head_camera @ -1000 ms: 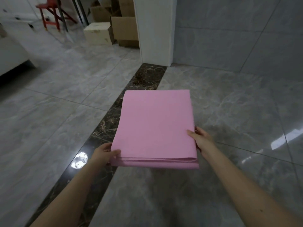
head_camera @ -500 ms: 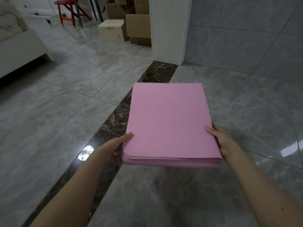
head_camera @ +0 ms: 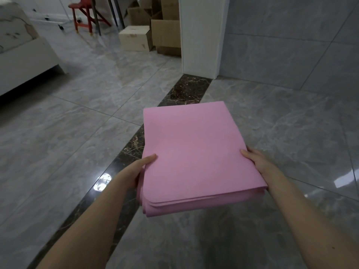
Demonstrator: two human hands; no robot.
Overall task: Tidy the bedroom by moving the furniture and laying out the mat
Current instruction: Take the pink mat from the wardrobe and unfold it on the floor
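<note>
We hold the folded pink mat [head_camera: 196, 152] level above the grey tiled floor [head_camera: 68, 133], over the dark marble strip [head_camera: 184, 90]. Our left hand [head_camera: 134, 171] grips its left edge, thumb on top, the other fingers hidden beneath. Our right hand [head_camera: 260, 166] grips the right edge the same way. Far off stand a white pillar [head_camera: 200, 35], cardboard boxes [head_camera: 155, 35] and a red stool [head_camera: 85, 14]; a white bed [head_camera: 21, 55] sits at far left.
</note>
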